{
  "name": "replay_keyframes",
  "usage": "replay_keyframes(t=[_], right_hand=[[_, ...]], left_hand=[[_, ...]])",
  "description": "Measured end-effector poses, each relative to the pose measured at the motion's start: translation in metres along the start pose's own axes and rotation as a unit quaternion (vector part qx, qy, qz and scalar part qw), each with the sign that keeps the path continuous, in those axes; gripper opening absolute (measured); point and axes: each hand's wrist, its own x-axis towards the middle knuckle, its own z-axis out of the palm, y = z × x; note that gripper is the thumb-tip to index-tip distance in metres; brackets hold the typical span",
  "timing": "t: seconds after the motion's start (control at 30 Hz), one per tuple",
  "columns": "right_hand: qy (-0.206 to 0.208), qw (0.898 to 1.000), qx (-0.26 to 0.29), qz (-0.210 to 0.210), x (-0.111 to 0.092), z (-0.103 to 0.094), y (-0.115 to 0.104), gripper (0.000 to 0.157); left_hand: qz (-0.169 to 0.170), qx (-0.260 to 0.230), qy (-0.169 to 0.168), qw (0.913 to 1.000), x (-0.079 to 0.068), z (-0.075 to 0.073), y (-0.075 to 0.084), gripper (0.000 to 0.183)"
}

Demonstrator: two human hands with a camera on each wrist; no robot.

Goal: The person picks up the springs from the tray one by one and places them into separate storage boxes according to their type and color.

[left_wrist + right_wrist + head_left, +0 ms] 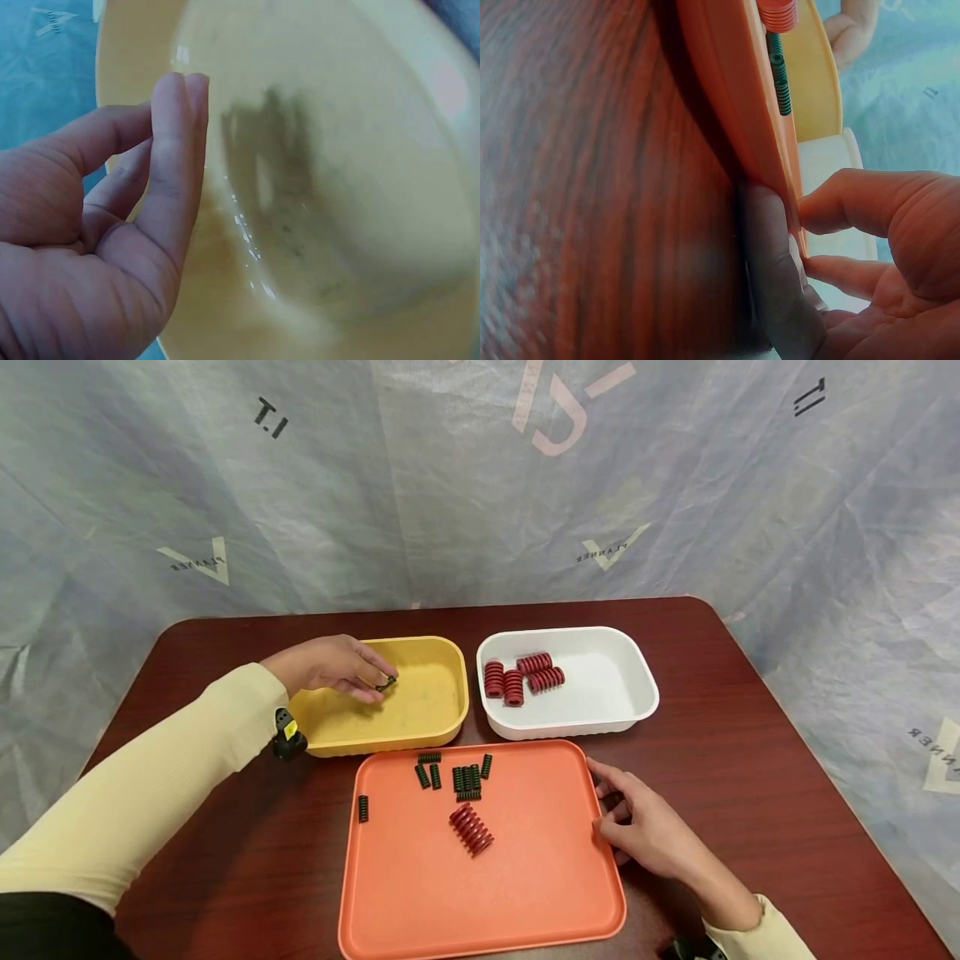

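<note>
Above the yellow bin [420,727], my left hand [337,667] pinches a small dark green spring [386,683] at its fingertips. In the left wrist view the fingers of the left hand [142,195] hide that spring. My right hand [652,827] grips the right rim of the orange tray [540,877], thumb on top; the right wrist view shows fingers of the right hand [855,277] on both sides of the rim. Several dark green springs [467,778] lie near the tray's far edge, one of them [363,808] apart at the left. A larger red spring [471,829] lies nearer the middle.
The white bin [600,727], right of the yellow one, holds several red springs [513,687] at its left side. Both bins stand behind the tray on a dark red wooden table [750,760]. A grey printed sheet [465,485] hangs behind the table.
</note>
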Motion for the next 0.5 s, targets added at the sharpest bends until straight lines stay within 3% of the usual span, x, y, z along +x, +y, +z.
replay_keyframes(t=[0.5], right_hand=[[0.004,1.000,-0.005,-0.001,-0.0002,0.0006,0.0002,0.079]], left_hand=[[-0.012,0.013,-0.006,0.9998,0.0066,0.0014,-0.0065,0.040]])
